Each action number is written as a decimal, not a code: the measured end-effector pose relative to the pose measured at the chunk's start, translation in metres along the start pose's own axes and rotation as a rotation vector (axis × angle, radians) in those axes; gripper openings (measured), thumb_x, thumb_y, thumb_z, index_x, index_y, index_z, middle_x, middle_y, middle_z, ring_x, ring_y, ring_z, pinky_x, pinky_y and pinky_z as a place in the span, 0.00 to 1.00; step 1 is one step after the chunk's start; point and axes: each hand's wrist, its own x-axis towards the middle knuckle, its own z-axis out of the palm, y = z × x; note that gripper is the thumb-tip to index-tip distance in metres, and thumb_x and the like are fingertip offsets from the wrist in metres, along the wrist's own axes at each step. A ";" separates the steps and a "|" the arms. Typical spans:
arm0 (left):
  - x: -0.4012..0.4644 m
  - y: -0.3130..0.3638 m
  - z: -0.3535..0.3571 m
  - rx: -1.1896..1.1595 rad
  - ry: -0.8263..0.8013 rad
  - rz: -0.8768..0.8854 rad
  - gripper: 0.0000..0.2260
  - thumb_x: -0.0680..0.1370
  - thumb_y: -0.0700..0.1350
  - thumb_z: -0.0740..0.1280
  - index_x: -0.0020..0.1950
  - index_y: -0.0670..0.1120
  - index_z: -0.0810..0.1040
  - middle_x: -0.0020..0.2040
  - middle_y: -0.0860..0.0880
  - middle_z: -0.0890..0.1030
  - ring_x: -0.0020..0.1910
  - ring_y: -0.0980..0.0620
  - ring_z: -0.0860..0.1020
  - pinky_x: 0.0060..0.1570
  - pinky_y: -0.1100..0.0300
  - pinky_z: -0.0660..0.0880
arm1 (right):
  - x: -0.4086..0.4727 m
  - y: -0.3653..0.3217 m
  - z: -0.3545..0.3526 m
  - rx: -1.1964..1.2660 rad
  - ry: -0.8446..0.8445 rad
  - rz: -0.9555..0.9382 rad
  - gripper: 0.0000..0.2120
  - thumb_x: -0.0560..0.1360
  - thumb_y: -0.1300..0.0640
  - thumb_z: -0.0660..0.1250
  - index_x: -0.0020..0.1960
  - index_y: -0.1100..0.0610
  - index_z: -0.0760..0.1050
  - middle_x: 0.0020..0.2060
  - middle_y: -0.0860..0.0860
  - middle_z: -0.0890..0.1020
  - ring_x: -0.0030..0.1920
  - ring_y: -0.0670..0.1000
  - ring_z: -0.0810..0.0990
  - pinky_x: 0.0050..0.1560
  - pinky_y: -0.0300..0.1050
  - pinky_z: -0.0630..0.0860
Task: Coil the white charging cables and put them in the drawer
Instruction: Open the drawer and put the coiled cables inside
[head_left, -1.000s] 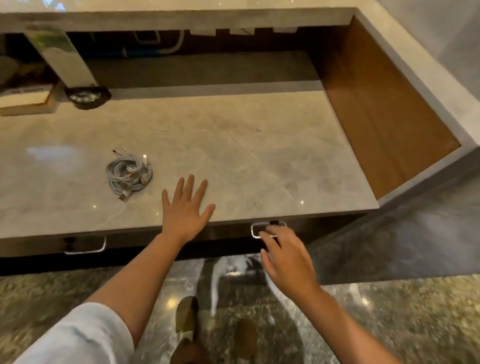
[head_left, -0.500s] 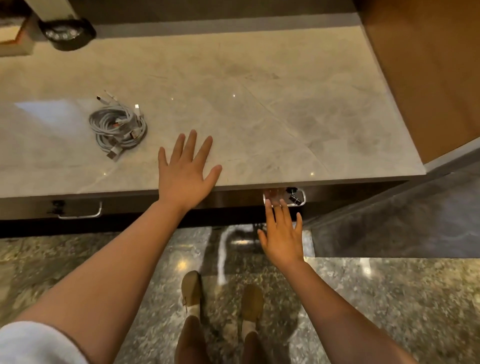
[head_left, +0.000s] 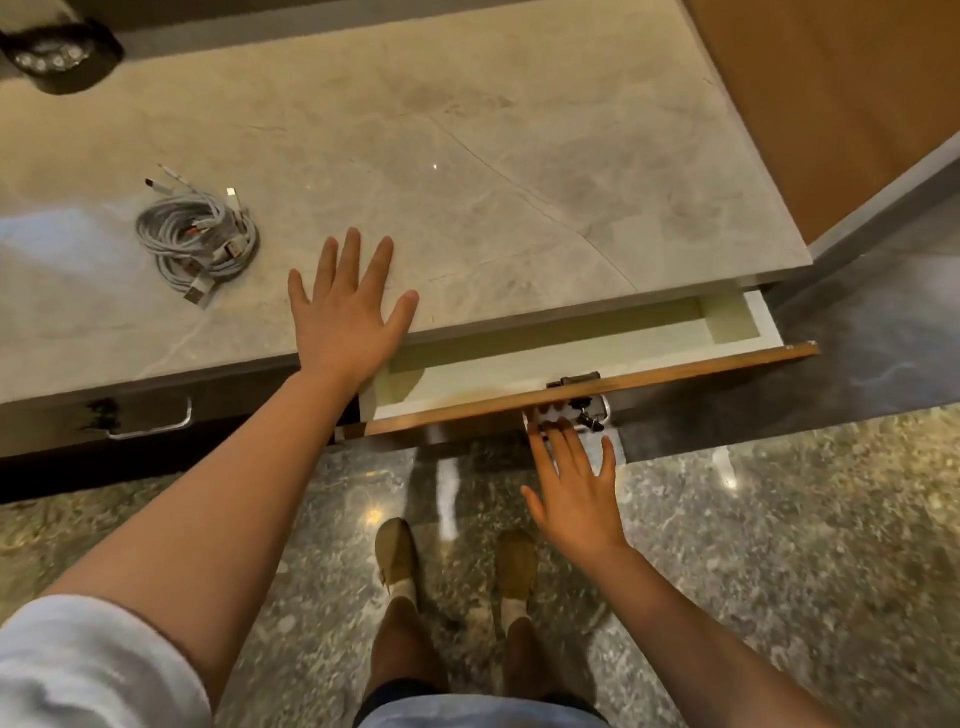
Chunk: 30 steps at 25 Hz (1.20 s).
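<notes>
1. Stone countertop (head_left: 519, 171): broad and bare at centre, serving as the work surface.
2. Drawer (head_left: 561, 358): partly pulled out beneath the counter's front edge, interior pale and apparently vacant, ready to receive.
3. Left hand (head_left: 348, 312): flat, fingers spread on the counter edge, likely bracing against the pull.
4. Right hand (head_left: 576, 493): fingertips hooked into the metal handle (head_left: 569, 413), drawing it out.
5. White charging cables (head_left: 200, 236): coiled in one bundle on the counter, left of the flat hand, not yet stowed.

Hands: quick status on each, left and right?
Left hand: open, flat on the countertop.
Right hand: fingers hooked in the drawer handle.
</notes>
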 end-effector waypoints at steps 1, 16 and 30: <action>0.000 0.000 0.000 0.002 0.000 -0.003 0.27 0.78 0.63 0.46 0.76 0.57 0.47 0.79 0.48 0.47 0.77 0.47 0.44 0.72 0.39 0.43 | -0.010 0.001 0.001 0.001 -0.015 -0.006 0.33 0.68 0.44 0.69 0.69 0.56 0.67 0.61 0.55 0.77 0.66 0.54 0.70 0.65 0.66 0.58; -0.002 0.000 -0.002 -0.006 -0.038 0.016 0.28 0.78 0.63 0.46 0.76 0.56 0.46 0.78 0.48 0.45 0.77 0.46 0.43 0.71 0.38 0.43 | -0.094 -0.002 -0.009 0.113 -0.295 0.033 0.30 0.72 0.42 0.52 0.70 0.53 0.63 0.65 0.53 0.75 0.68 0.52 0.65 0.67 0.61 0.57; -0.011 -0.056 -0.013 0.000 -0.075 0.161 0.26 0.77 0.60 0.44 0.76 0.58 0.46 0.78 0.49 0.47 0.77 0.50 0.46 0.73 0.49 0.42 | 0.213 -0.055 -0.241 0.438 0.132 -0.778 0.19 0.72 0.45 0.62 0.59 0.51 0.77 0.54 0.50 0.83 0.56 0.50 0.79 0.57 0.47 0.75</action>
